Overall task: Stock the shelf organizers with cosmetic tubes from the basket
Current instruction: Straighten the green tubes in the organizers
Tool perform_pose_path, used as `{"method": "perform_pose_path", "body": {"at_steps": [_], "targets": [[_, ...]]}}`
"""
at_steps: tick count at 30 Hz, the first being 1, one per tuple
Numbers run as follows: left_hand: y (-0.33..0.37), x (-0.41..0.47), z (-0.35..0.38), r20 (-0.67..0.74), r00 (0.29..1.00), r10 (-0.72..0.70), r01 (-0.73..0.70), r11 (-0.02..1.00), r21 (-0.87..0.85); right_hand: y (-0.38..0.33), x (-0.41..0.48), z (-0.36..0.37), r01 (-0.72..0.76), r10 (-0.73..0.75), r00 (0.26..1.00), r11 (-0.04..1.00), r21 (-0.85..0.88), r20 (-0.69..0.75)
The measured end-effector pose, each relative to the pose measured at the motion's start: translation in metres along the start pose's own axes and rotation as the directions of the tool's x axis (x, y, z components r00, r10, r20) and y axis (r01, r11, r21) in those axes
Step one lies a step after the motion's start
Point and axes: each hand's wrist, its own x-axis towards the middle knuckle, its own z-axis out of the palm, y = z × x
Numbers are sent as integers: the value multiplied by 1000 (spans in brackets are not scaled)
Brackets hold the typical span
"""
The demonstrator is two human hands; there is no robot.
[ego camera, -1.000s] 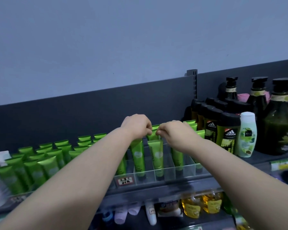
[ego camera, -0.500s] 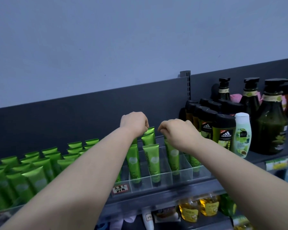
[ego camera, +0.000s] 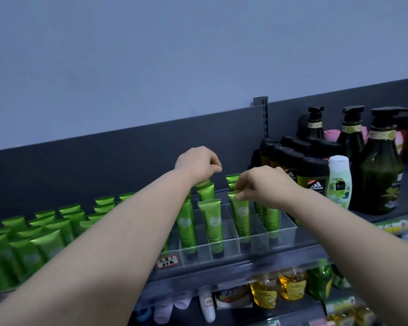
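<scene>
A clear plastic organizer [ego camera: 283,234] with several slots stands on the top shelf, holding upright green cosmetic tubes [ego camera: 211,222]. My left hand [ego camera: 197,164] hovers over the back of a left slot, fingers curled around the top of a green tube [ego camera: 205,191]. My right hand [ego camera: 262,184] pinches the crimped top of another green tube [ego camera: 240,214] standing in a slot further right. More green tubes [ego camera: 33,238] fill a second organizer on the left. The basket is out of sight.
Dark pump bottles [ego camera: 379,170], black shower-gel bottles [ego camera: 313,180] and a white bottle [ego camera: 339,182] crowd the shelf right of the organizer. A dark back panel [ego camera: 104,168] runs behind. The lower shelf holds yellow bottles [ego camera: 264,292] and small tubes [ego camera: 207,307].
My right hand has slid left and down onto the top of a tube in a middle slot. My left hand stays at the back tubes. The camera view has shifted slightly.
</scene>
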Motion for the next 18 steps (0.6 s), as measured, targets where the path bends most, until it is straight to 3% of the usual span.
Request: {"method": "perform_pose_path", "body": {"at_steps": [6,9,18], "targets": [[23,7,8,132,990,48,-45,999,-29,4,-1,5,31,-31,999,999,-30,14],[29,6,13,207,977,54,-62,997,35,9,-2,2,29,-29,999,1000,-8,39],[31,2,12,187,981,47,-79,983,166,8,-3,0,62,-63,996,998,12,65]]}}
